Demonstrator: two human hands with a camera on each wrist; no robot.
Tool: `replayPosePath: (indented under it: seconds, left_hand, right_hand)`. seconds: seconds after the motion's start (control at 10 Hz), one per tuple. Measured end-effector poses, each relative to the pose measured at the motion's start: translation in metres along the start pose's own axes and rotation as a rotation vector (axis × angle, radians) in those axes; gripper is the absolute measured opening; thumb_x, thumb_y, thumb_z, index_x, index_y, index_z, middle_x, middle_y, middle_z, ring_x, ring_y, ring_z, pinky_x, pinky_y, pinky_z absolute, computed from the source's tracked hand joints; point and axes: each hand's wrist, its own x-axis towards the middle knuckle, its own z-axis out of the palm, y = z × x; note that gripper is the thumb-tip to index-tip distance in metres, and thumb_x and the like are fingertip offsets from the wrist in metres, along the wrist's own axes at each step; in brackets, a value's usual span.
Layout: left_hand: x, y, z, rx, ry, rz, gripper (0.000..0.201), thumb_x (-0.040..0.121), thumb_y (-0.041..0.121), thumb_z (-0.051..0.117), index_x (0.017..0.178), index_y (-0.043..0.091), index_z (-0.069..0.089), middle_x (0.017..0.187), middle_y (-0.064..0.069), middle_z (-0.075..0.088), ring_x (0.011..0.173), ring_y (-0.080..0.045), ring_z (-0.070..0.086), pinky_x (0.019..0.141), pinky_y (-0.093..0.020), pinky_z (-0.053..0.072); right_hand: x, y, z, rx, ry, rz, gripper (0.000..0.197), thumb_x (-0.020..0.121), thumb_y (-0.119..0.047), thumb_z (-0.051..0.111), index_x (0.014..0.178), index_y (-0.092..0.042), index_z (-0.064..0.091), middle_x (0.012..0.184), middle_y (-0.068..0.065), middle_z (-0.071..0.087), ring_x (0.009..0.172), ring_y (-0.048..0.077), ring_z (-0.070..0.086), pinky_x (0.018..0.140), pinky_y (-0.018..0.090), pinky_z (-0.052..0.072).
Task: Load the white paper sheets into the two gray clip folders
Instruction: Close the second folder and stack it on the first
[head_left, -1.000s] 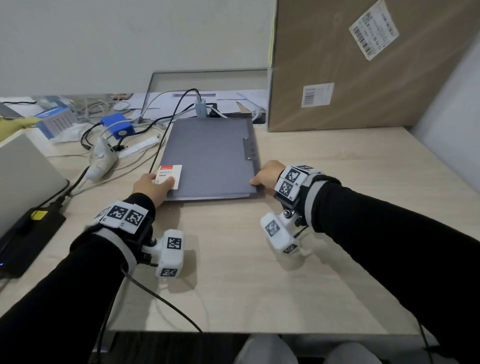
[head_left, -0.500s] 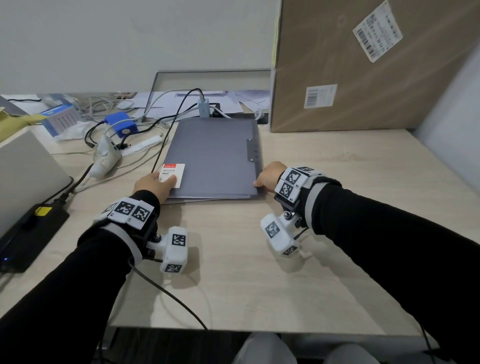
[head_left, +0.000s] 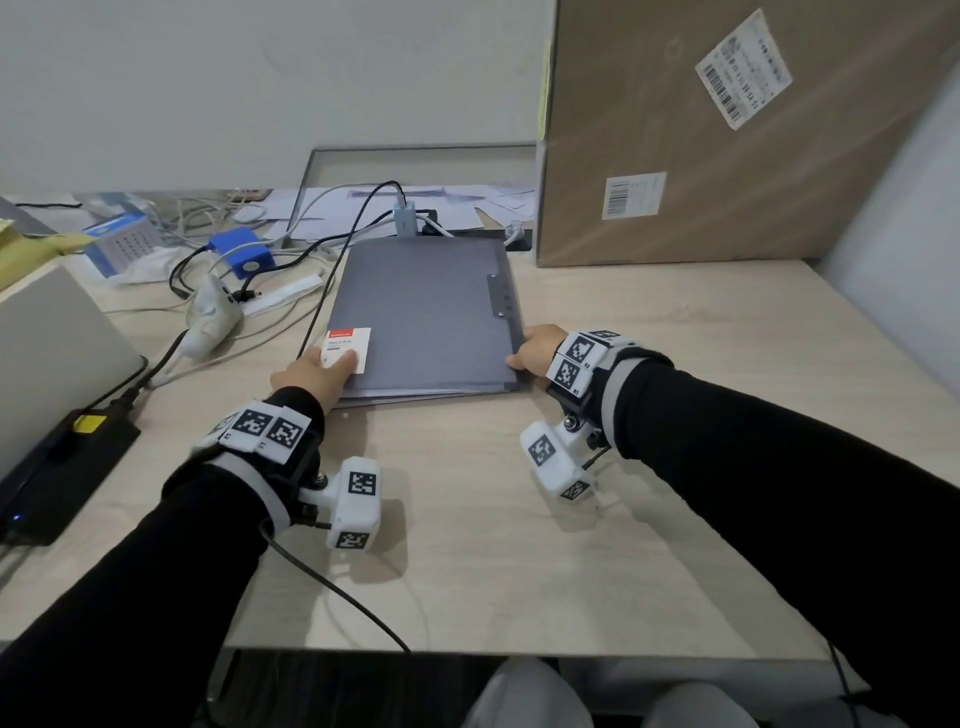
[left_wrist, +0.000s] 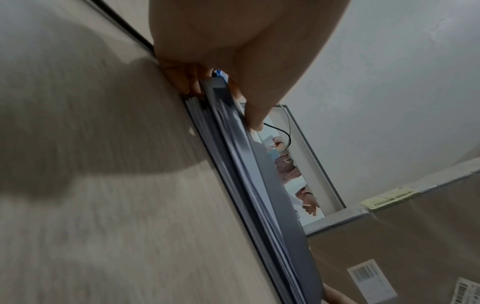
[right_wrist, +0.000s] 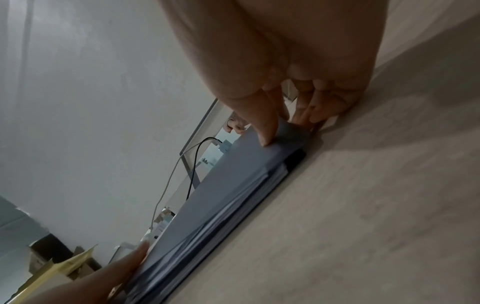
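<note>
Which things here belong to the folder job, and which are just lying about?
Job: gray clip folders, stacked; white paper sheets between covers; left hand, right hand at near corners.
Lying about: cardboard box, laptop, blue adapter, cables.

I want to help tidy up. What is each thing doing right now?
Flat gray clip folders: closed, stacked on the desk.
White paper sheets: tucked between the covers.
Left hand: grips the near left corner.
Right hand: grips the near right corner.
</note>
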Motion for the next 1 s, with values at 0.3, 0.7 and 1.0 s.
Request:
replayPosePath:
  seconds: [0.3, 0.7, 1.0]
  left_hand:
    - [0.0, 0.0, 0.003, -0.06, -0.002, 0.033, 0.05, 0.091, 0.035, 0.051, 0.134, 0.011, 0.047, 0.136, -0.015, 0.052, 0.123, -0.033, 0.049, 0.101, -0.034, 0.036]
    - [-0.004, -0.006, -0.005, -0.049, -0.021, 0.035, 0.048, 0.092, 0.028, 0.052, 0.133, 0.006, 0.049, 0.135, -0.015, 0.054, 0.121, -0.033, 0.051, 0.1, -0.033, 0.036]
    - [-0.016, 0.006, -0.014, 0.061, -0.032, 0.013, 0.049, 0.093, 0.029, 0.049, 0.133, -0.001, 0.046, 0.134, -0.021, 0.052, 0.122, -0.035, 0.048, 0.098, -0.034, 0.035]
  right_hand:
    - [0.012, 0.007, -0.001, 0.158, 0.084, -0.015, 0.035, 0.088, -0.019, 0.058, 0.119, -0.004, 0.061, 0.122, 0.012, 0.063, 0.112, 0.029, 0.06, 0.094, 0.031, 0.048]
    - [0.02, 0.014, 0.006, 0.256, 0.033, -0.027, 0.02, 0.078, -0.024, 0.066, 0.095, -0.015, 0.061, 0.105, 0.012, 0.067, 0.096, 0.028, 0.065, 0.089, 0.035, 0.053]
    - [-0.001, 0.003, -0.001, 0.197, 0.066, 0.009, 0.042, 0.086, -0.022, 0.062, 0.122, 0.0, 0.057, 0.112, 0.013, 0.064, 0.105, 0.029, 0.063, 0.091, 0.032, 0.05]
